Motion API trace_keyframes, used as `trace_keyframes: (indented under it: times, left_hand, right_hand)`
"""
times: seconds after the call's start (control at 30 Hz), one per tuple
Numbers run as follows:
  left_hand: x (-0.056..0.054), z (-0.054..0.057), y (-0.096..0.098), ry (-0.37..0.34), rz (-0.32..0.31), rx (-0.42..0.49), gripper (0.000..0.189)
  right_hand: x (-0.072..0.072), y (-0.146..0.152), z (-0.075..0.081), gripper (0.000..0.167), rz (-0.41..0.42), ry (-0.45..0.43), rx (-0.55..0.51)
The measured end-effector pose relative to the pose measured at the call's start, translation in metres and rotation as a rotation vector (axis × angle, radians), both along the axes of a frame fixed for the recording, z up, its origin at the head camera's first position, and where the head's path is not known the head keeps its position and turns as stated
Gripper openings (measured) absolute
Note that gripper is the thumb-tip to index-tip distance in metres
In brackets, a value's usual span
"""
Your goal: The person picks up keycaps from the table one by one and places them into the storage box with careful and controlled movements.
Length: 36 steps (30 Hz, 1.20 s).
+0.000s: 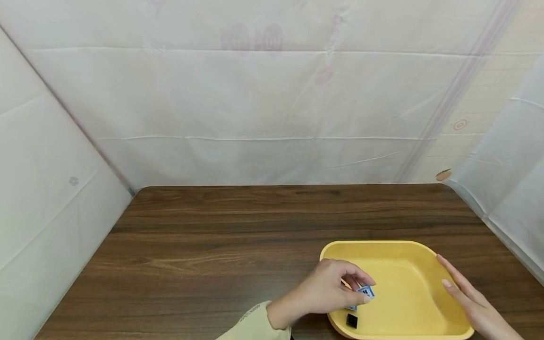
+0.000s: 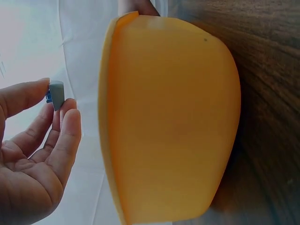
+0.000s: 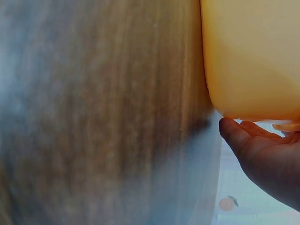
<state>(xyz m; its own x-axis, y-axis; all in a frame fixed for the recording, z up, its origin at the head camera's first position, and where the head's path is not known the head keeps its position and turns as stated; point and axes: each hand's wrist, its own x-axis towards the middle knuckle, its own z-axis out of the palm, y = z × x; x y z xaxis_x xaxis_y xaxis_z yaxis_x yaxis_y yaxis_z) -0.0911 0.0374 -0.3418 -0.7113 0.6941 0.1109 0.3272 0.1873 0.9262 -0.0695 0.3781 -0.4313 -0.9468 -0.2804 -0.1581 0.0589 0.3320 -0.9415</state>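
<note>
My left hand (image 1: 329, 285) reaches over the left side of a yellow plastic basin (image 1: 408, 302). Between thumb and fingertips it pinches a small blue-and-grey piece (image 2: 56, 95), its exact kind unclear. Beneath that hand, a small black square piece (image 1: 352, 321) lies in the basin, beside another bluish piece (image 1: 352, 308) partly hidden by the hand. On the basin's right side, my right hand (image 1: 473, 302) holds the rim, thumb over the inner edge and fingers along the outside. In the right wrist view, fingertips (image 3: 229, 124) touch the outer wall.
The basin stands on a dark wood-grain table (image 1: 204, 245), toward the front right. Pale printed sheeting (image 1: 255, 104) hangs behind the table and along both sides.
</note>
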Motion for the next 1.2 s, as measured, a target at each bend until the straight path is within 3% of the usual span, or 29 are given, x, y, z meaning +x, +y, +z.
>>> trace_keyframes:
  times: [0.17, 0.33, 0.57, 1.2]
  left_hand:
    - [0.001, -0.001, 0.008, -0.003, 0.008, -0.015, 0.017]
    - [0.001, -0.002, 0.015, 0.031, 0.008, -0.061, 0.016]
    - [0.001, -0.008, 0.021, 0.073, -0.002, -0.158, 0.016]
    - [0.003, -0.008, 0.021, 0.055, -0.015, -0.117, 0.017]
  right_hand:
    - [0.001, 0.001, 0.001, 0.054, 0.021, 0.018, -0.032]
    - [0.001, 0.001, 0.003, 0.054, 0.025, -0.033, -0.081]
    - [0.001, 0.000, 0.002, 0.054, 0.022, -0.016, -0.061]
    - [0.001, 0.001, 0.002, 0.054, 0.016, -0.032, -0.055]
